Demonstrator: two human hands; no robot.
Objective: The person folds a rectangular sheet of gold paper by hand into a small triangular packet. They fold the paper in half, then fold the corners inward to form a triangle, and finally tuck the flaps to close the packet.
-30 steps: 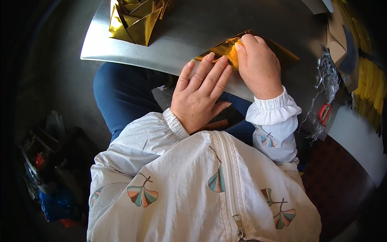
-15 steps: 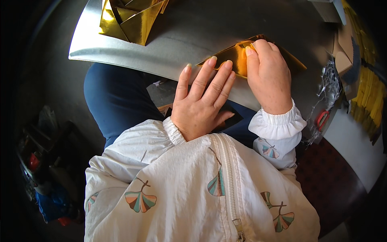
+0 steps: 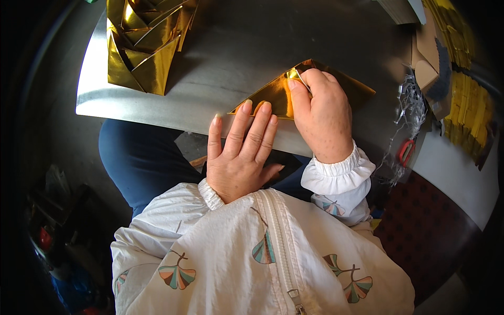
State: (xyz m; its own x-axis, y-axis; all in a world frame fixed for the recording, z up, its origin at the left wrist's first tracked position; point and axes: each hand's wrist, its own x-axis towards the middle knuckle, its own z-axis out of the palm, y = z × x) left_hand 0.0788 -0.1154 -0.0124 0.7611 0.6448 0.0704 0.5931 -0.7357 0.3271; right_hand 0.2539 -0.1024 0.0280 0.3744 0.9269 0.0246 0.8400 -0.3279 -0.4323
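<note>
A shiny gold foil paper (image 3: pixel 274 100), folded into a wide triangle, lies near the front edge of the metal tabletop. My left hand (image 3: pixel 239 152) rests flat on the near edge of the paper, its fingers stretched out. Closed in a pinch, my right hand (image 3: pixel 324 113) grips the paper near its top point, thumb against the fingers. A thin pale edge shows beside the fingertips; whether it is a flap of the paper or something else I cannot tell. The right hand covers part of the triangle.
Folded gold foil pieces (image 3: pixel 144 58) overlap in a stack at the back left. Tangled clear strips (image 3: pixel 411 107) and a red-handled tool (image 3: pixel 406 152) lie on the right, near brown cardboard (image 3: pixel 425 63) and gold bundles (image 3: pixel 464 113). The metal tabletop (image 3: pixel 220 63) ends above my legs.
My view has shifted, so the table and hands sit further left and lower. The stack shows more fully. Both hands remain at the gold paper, the right still pinching it.
</note>
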